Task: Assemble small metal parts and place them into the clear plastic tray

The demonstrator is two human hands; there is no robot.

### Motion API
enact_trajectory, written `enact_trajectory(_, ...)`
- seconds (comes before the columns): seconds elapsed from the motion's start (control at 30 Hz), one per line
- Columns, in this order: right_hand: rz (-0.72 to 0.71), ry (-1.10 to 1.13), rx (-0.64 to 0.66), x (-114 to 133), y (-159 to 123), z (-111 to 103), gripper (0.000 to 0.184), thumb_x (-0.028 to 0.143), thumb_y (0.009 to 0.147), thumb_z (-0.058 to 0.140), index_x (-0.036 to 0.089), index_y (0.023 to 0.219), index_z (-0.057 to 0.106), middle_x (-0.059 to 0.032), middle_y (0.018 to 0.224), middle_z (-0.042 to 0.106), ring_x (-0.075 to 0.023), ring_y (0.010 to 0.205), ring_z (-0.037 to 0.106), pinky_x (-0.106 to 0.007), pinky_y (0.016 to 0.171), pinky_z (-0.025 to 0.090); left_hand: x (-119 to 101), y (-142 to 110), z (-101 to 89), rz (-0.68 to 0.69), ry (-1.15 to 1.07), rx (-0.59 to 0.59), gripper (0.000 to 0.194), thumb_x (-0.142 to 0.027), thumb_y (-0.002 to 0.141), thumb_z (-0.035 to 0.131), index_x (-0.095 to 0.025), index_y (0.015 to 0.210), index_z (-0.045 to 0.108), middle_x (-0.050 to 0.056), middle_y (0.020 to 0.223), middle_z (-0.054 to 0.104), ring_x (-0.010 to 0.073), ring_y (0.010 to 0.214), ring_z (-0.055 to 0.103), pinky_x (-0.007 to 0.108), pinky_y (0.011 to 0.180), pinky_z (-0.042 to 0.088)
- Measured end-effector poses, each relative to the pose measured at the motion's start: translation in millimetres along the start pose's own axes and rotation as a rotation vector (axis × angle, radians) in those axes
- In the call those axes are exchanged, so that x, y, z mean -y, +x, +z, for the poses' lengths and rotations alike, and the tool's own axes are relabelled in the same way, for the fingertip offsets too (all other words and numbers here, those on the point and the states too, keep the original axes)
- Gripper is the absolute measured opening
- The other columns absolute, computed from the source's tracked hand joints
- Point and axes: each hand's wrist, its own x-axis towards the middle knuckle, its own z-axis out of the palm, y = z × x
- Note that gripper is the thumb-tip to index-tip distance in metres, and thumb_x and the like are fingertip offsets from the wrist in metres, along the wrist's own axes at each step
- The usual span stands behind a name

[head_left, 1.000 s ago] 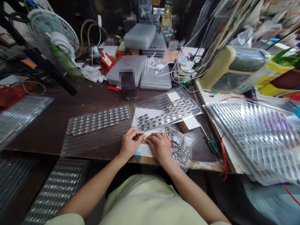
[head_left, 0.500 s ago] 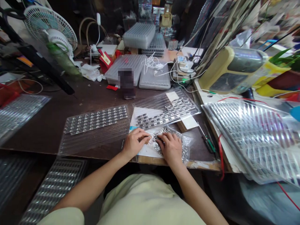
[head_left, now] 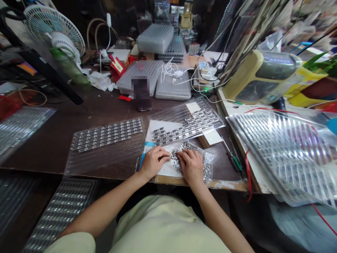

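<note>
My left hand [head_left: 154, 162] is over the white sheet [head_left: 168, 170], thumb and fingers pinched together at the left edge of a pile. What the pinch holds is too small to make out. My right hand [head_left: 193, 166] rests on the clear plastic bag [head_left: 209, 162] with its fingers curled into small shiny metal parts [head_left: 184, 147]; anything in its fingertips is hidden. Just behind the hands, a clear ridged tray [head_left: 171, 114] carries rows of dark-and-silver metal pieces [head_left: 187, 133]. Another clear tray [head_left: 105, 160], left of my left hand, holds similar rows [head_left: 107, 134].
A green-handled screwdriver [head_left: 234, 160] and a small block [head_left: 210, 138] are to the right. Stacked filled trays [head_left: 284, 154] overhang the right edge. Behind are closed clear boxes [head_left: 173, 89], white cables [head_left: 171, 72], a fan [head_left: 55, 31] and a black arm [head_left: 50, 73].
My left hand's fingers have closed further and lowered slightly towards the pile. A tiny shiny bit at its fingertips is no longer distinct. My right hand stays on the parts, its fingers slightly shifted.
</note>
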Motion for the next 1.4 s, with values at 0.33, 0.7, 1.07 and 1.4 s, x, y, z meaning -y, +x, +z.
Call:
enact_trajectory(0.33, -0.014, 0.021, -0.020, -1, 0, 0, 0.014, 0.027, 0.090, 0.056, 0.024, 0.093, 0.069, -0.0033, 0.092, 0.067, -0.0187, 0.085, 0.052, -0.032, 0.075, 0.036, 3, -1, 2.7, 0.011, 0.010, -0.007, 0.010, -0.019, 0.077, 0.070, -0.024, 0.085, 0.073, 0.001, 0.083, 0.066, 0.0148, 0.081, 0.061, 0.028, 0.076, 0.048)
enact_trajectory(0.7, -0.026, 0.212, -0.022, 7, 6, -4, 0.016, 0.023, 0.091, 0.052, 0.021, 0.094, 0.068, -0.0053, 0.089, 0.064, -0.0185, 0.083, 0.055, -0.032, 0.075, 0.042, 5, -1, 1.4, 0.000, -0.034, 0.006, 0.011, -0.017, 0.077, 0.070, -0.023, 0.084, 0.074, 0.001, 0.084, 0.066, 0.0149, 0.082, 0.061, 0.028, 0.076, 0.048)
enact_trajectory(1.07, -0.023, 0.296, 0.029, 15, 9, -3, 0.012, 0.030, 0.089, 0.058, 0.022, 0.083, 0.065, -0.0028, 0.082, 0.067, -0.0179, 0.080, 0.057, -0.030, 0.074, 0.040, 21, 18, -42.4, -0.034, 0.087, -0.241, 0.011, -0.025, 0.083, 0.063, -0.023, 0.090, 0.071, 0.003, 0.090, 0.067, 0.0179, 0.086, 0.061, 0.031, 0.080, 0.047)
enact_trajectory(1.4, -0.078, 0.162, 0.070, 36, 15, 18, 0.010, 0.033, 0.086, 0.064, 0.026, 0.082, 0.070, 0.0003, 0.085, 0.068, -0.0159, 0.081, 0.052, -0.030, 0.074, 0.030, 85, 15, -100.9, -0.212, 0.577, -0.319, 0.011, -0.032, 0.079, 0.064, -0.026, 0.083, 0.073, 0.005, 0.098, 0.063, 0.0262, 0.099, 0.053, 0.041, 0.086, 0.037)
